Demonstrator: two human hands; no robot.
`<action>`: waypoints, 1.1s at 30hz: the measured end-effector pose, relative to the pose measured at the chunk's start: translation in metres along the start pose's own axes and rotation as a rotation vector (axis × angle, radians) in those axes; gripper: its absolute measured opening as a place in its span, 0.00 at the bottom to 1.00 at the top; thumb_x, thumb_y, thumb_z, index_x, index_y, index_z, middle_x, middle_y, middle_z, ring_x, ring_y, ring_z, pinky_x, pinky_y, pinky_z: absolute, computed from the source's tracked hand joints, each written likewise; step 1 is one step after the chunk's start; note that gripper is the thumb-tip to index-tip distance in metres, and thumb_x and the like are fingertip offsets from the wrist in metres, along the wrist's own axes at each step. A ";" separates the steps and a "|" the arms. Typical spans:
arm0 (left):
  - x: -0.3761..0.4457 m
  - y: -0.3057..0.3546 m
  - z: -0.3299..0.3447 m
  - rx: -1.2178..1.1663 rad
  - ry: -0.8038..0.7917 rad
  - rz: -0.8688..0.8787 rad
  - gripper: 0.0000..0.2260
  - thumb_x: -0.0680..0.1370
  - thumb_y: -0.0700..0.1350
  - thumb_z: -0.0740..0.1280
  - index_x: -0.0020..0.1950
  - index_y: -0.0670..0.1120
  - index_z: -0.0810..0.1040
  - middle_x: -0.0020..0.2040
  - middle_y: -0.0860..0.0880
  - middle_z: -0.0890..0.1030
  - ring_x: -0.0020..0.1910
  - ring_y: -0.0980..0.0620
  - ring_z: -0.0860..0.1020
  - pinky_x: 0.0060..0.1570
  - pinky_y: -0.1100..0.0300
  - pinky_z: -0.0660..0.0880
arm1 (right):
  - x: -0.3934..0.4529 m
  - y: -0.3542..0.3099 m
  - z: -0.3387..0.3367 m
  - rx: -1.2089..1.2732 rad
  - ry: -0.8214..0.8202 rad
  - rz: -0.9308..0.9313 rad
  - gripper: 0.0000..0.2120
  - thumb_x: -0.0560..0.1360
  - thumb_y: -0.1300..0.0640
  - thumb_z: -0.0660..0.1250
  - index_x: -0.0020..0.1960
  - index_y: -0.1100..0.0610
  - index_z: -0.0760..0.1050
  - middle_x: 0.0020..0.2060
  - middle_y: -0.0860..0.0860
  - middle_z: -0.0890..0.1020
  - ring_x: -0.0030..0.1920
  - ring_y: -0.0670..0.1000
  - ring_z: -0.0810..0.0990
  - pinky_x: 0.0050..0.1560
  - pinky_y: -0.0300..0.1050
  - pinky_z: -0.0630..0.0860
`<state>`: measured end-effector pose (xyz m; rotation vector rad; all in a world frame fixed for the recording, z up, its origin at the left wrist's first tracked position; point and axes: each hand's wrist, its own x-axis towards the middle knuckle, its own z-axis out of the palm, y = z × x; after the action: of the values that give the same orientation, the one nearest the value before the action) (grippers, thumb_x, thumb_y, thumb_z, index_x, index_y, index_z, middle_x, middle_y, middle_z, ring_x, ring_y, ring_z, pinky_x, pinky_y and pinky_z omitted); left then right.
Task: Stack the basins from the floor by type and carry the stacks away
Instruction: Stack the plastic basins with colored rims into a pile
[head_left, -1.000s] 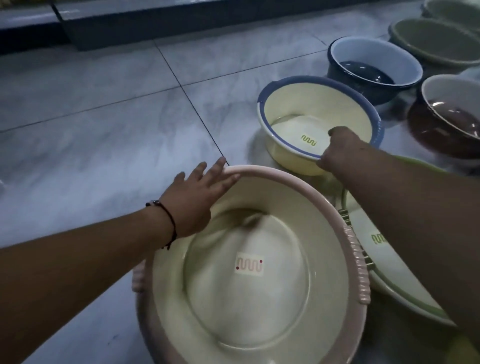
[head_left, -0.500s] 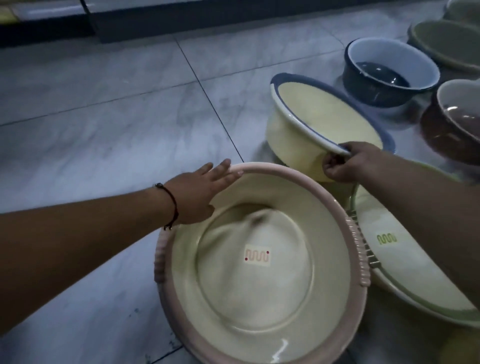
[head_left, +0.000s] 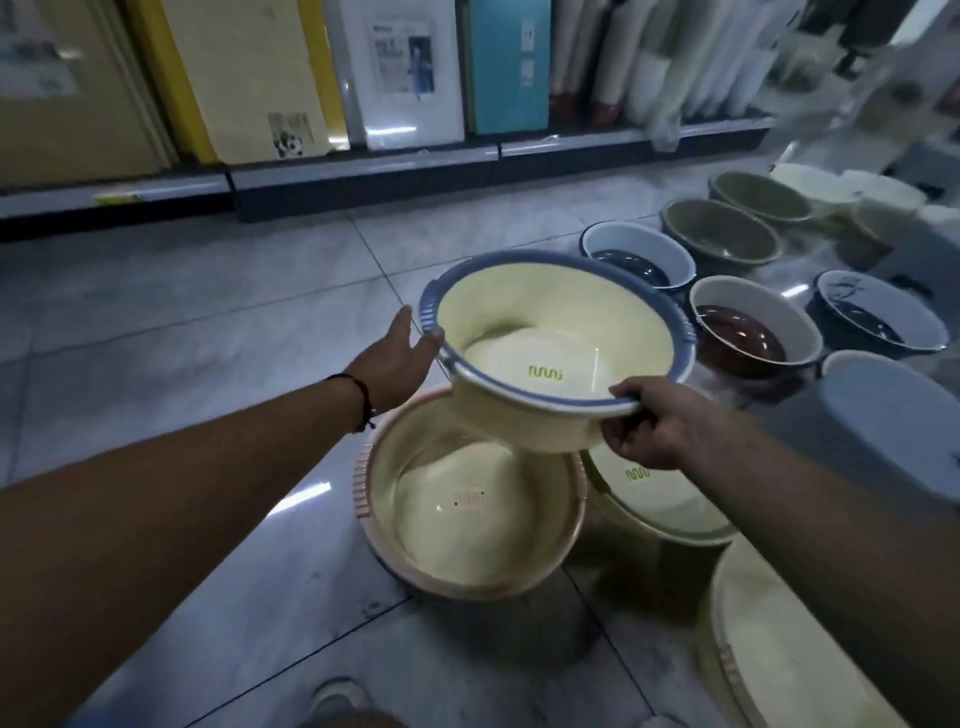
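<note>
The grey tiled floor runs to a low shelf of upright boxes. One pink-rimmed basin sits on the floor, with one green-rimmed basin beside it, partly hidden by the right arm. One blue-rimmed basin is held in the air above them: the right hand grips its near rim, and the left hand rests flat-fingered against its left handle. Three dark bowls and two olive bowls stand behind
</note>
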<state>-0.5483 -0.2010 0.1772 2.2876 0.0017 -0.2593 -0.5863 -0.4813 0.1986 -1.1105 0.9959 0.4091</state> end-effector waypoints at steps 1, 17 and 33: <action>-0.014 0.007 0.000 -0.108 -0.003 -0.033 0.29 0.82 0.59 0.57 0.79 0.50 0.51 0.73 0.45 0.68 0.66 0.44 0.71 0.57 0.56 0.69 | -0.012 0.011 -0.009 -0.019 -0.008 0.006 0.08 0.76 0.62 0.64 0.38 0.59 0.71 0.21 0.54 0.76 0.27 0.50 0.76 0.28 0.39 0.76; -0.116 -0.092 0.027 -0.103 -0.236 -0.191 0.50 0.73 0.50 0.74 0.79 0.57 0.38 0.65 0.49 0.74 0.55 0.47 0.76 0.45 0.60 0.77 | -0.009 0.149 -0.036 -0.112 -0.078 0.093 0.12 0.75 0.58 0.71 0.54 0.61 0.74 0.47 0.57 0.82 0.46 0.56 0.80 0.44 0.50 0.79; -0.064 -0.163 0.068 0.514 -0.447 -0.153 0.53 0.72 0.60 0.72 0.78 0.51 0.33 0.63 0.47 0.77 0.45 0.53 0.75 0.39 0.67 0.71 | 0.096 0.212 -0.033 -1.018 0.124 -0.315 0.50 0.73 0.49 0.72 0.79 0.52 0.39 0.75 0.58 0.58 0.72 0.60 0.65 0.69 0.54 0.68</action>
<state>-0.6372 -0.1376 0.0247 2.6847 -0.1341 -0.9380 -0.7027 -0.4371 -0.0013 -2.1941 0.6767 0.6149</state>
